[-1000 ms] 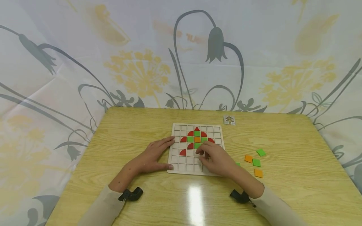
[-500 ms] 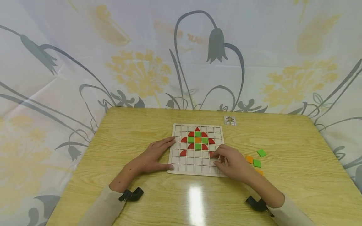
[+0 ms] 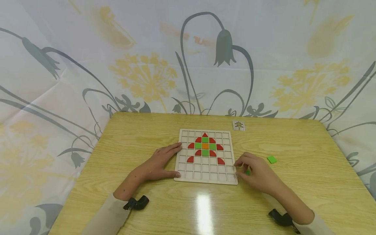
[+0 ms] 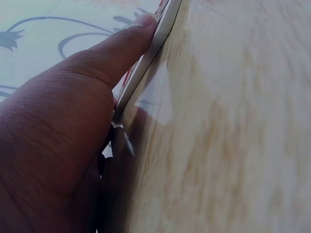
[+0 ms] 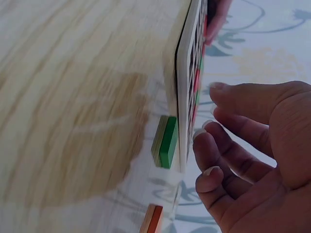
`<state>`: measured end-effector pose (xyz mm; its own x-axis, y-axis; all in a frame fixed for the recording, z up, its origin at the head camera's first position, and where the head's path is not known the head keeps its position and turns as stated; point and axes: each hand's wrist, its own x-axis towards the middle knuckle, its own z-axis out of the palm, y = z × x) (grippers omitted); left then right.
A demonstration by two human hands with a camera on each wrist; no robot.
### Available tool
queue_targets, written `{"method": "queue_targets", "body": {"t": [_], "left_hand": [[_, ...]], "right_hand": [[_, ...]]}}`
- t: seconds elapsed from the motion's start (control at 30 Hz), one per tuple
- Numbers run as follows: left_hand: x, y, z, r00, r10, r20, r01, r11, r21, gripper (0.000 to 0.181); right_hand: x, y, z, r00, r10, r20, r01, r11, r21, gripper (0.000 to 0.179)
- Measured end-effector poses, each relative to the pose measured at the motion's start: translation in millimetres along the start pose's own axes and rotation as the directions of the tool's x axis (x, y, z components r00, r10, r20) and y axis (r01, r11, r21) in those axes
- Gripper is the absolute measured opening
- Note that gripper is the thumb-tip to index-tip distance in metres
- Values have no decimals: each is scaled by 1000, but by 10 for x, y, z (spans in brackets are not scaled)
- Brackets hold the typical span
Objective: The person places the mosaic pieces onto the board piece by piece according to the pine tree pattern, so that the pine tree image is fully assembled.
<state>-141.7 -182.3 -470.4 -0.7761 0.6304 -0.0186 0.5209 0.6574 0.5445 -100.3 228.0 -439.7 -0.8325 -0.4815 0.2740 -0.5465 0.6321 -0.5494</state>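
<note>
A pale wooden grid board (image 3: 188,174) lies on the table with red, green and orange tiles forming a stepped pattern. My left hand (image 3: 158,163) rests at its left side, fingertips and thumb touching the edge; the left wrist view shows the thumb (image 4: 116,53) on the board's rim. My right hand (image 3: 257,174) hovers just off the board's right edge, fingers loosely bent, nothing visible between them. A green tile (image 5: 167,141) lies near the board under this hand. On the board, a red quarter-round tile (image 3: 221,161) sits in a lower right cell.
Another green tile (image 3: 272,159) lies right of my right hand. An orange tile (image 5: 153,219) shows low in the right wrist view. A small pattern card (image 3: 238,125) lies at the back of the table, before a flower-printed cloth (image 3: 147,49).
My right hand has moved right from over the board's middle to beyond its edge, leaving the red quarter-round tile in the lower right cell. My left hand has stayed put.
</note>
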Motion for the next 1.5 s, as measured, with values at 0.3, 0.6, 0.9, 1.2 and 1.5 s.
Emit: {"method": "queue_targets", "body": {"t": [0.3, 0.6, 0.9, 1.2, 1.5], "left_hand": [[2, -15, 16, 1000, -7, 2, 7, 1000, 3, 104], [4, -8, 8, 1000, 1, 1, -1, 1000, 2, 104], [6, -14, 10, 1000, 6, 0, -6, 1000, 7, 103], [-4, 7, 6, 1000, 20, -15, -20, 1000, 14, 103], [7, 13, 23, 1000, 12, -16, -12, 999, 29, 102]], "right_hand": [[-126, 120, -80, 999, 32, 29, -32, 999, 4, 29], [-181, 175, -101, 994, 58, 92, -58, 998, -5, 26], [-182, 202, -108, 992, 93, 88, -87, 994, -70, 28], [-177, 212, -130, 989, 93, 118, -83, 993, -89, 22], [-177, 245, -117, 991, 43, 123, -30, 994, -107, 23]]}}
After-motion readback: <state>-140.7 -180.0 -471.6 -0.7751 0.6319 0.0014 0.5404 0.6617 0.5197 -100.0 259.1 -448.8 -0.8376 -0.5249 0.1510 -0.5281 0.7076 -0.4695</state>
